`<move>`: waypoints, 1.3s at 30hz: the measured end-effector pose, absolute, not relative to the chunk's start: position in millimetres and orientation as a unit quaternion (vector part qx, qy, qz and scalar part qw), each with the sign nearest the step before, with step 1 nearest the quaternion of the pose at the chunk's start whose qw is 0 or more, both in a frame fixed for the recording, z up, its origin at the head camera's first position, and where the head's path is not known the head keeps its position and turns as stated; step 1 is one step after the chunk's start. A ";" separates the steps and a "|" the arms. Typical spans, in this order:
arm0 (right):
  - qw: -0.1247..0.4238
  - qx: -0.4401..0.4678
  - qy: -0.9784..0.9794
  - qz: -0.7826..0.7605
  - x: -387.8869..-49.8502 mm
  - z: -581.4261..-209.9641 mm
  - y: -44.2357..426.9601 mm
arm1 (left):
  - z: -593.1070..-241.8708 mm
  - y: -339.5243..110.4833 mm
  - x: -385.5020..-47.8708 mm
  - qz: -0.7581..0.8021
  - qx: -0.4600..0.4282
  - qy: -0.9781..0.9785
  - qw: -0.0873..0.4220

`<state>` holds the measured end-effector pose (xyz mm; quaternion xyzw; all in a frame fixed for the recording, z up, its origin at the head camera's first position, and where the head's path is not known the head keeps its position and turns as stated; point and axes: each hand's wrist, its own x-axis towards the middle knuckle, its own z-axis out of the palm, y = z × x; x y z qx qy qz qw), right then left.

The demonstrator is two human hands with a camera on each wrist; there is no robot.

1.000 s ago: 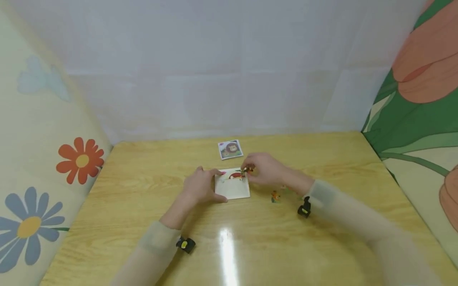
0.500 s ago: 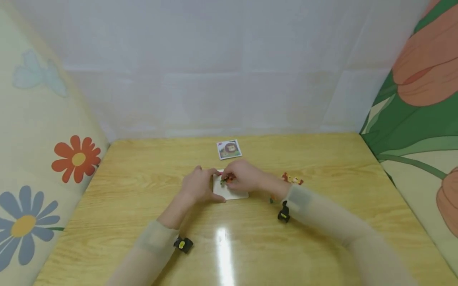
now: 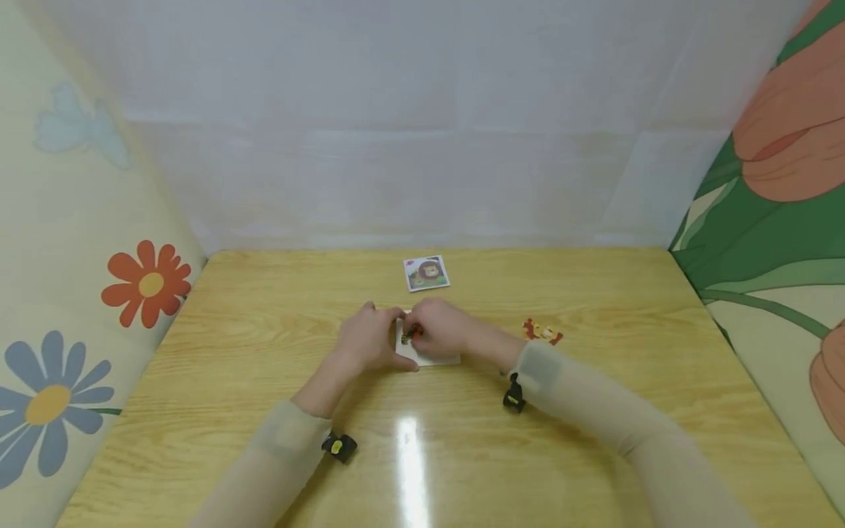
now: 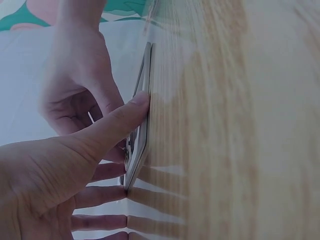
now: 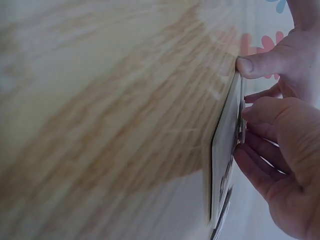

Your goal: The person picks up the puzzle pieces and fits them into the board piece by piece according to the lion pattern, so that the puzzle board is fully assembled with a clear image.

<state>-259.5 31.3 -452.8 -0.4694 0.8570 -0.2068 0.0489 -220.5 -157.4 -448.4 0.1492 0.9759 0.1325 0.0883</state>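
A small white puzzle board [image 3: 441, 360] lies flat on the wooden table in the head view. My left hand [image 3: 368, 339] holds its left side, the thumb at the near edge and fingers toward the far corner. My right hand [image 3: 441, 326] pinches a small green and orange puzzle piece [image 3: 407, 336] low over the board's left part. In the right wrist view, the fingertips of the right hand [image 5: 295, 155] meet the board's face [image 5: 226, 130]. Most of the piece and the board's upper part are hidden by the hands.
Behind the board lies a square lion picture card [image 3: 426, 273]. To the right are loose red, yellow and white puzzle pieces [image 3: 543, 332], near the right forearm. A white cloth wall [image 3: 422, 183] closes off the back, with flowered panels at both sides.
My right hand has moved left from the board's right edge to its left part, carrying the puzzle piece. The loose pieces at right came into sight. My left hand stays on the board.
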 end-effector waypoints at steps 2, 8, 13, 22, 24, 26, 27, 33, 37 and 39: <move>0.050 -0.469 0.858 -0.203 -258.8 -452.8 30.9 | -448.1 -157.3 -220.3 0.135 0.149 0.976 0.089; 0.036 -0.471 0.860 -0.195 -258.6 -454.4 31.7 | -446.9 -156.8 -220.2 0.134 0.149 0.976 0.085; 0.033 -0.472 0.860 -0.193 -259.7 -455.6 32.9 | -445.1 -156.6 -220.8 0.130 0.154 0.976 0.080; 0.031 -0.474 0.859 -0.190 -259.7 -453.5 33.0 | -443.9 -157.1 -222.6 0.125 0.155 0.977 0.078; 0.035 -0.473 0.859 -0.191 -259.0 -453.4 33.3 | -444.1 -157.2 -222.4 0.125 0.155 0.977 0.081; 0.037 -0.473 0.859 -0.191 -258.5 -454.4 33.9 | -444.6 -157.3 -222.1 0.126 0.155 0.976 0.083; 0.037 -0.473 0.859 -0.190 -258.4 -455.1 34.0 | -445.1 -157.4 -221.8 0.125 0.154 0.977 0.083; 0.030 -0.478 0.857 -0.193 -257.7 -457.6 34.3 | -446.6 -158.1 -221.3 0.121 0.154 0.977 0.081; 0.025 -0.477 0.858 -0.190 -258.3 -459.7 33.7 | -447.4 -158.4 -221.4 0.119 0.155 0.978 0.079; 0.025 -0.474 0.859 -0.189 -257.8 -459.8 33.3 | -448.1 -158.5 -221.5 0.119 0.154 0.978 0.078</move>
